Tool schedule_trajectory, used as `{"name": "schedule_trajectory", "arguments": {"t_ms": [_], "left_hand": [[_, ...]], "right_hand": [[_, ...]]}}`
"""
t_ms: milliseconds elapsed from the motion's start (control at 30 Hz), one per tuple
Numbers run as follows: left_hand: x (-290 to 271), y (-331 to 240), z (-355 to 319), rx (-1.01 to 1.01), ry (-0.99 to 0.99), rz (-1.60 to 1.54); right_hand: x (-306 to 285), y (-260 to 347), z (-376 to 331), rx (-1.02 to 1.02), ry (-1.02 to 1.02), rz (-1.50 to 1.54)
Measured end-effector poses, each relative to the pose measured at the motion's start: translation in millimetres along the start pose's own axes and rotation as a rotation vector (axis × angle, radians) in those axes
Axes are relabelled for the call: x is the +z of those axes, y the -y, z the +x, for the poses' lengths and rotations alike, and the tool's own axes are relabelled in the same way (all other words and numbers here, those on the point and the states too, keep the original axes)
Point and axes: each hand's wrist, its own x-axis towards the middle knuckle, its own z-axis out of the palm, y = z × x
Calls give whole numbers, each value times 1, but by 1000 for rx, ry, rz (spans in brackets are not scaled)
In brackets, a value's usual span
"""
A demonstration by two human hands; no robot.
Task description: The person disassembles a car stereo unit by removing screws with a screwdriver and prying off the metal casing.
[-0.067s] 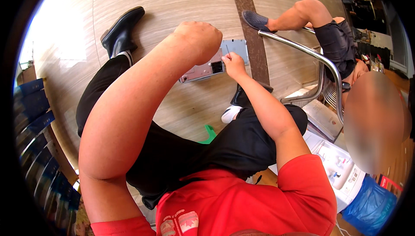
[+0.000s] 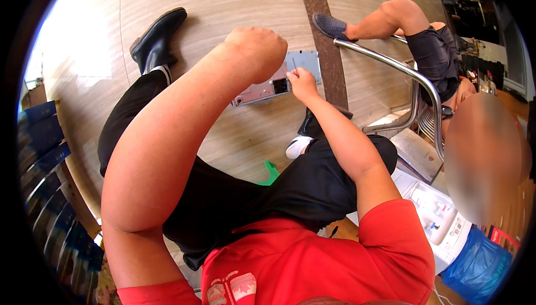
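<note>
A flat metal case (image 2: pixel 310 62), pale grey-blue at one end and pinkish at the other, lies on the floor in front of me. It has a small black square part on its near side. My left hand (image 2: pixel 258 54) is above its left part, curled into a fist with the back toward me. Its fingertips are hidden, so what it grips does not show. Over the case's near right side, my right hand (image 2: pixel 304 85) pinches a thin dark rod (image 2: pixel 295 66) that points away from me. The rod's far end is too small to make out.
A bent chrome tube frame (image 2: pixel 413 73) stands at the right, beside a seated person's leg (image 2: pixel 385 17). A green object (image 2: pixel 271 174) lies between my legs. Nearer right are a white water dispenser (image 2: pixel 438 210) and a blue bag (image 2: pixel 479 263). Shelved blue items (image 2: pixel 47 154) line the left.
</note>
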Motion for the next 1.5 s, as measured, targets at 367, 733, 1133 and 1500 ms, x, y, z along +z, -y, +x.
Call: {"name": "schedule_trajectory", "arguments": {"t_ms": [367,733,1133,1500], "left_hand": [[0,-6,3,-14,27,-5],[3,-9,9,10,26,26],[-1,-10,6,18,33,-13],[-5,-14,1,-16,44,26]], "right_hand": [[16,-37,-1,219,134,193],[-16,1,-17,-154,-21,-132],[-12,13,-17,-261,15,-434],[0,0,-5,-15,-51,-125]]}}
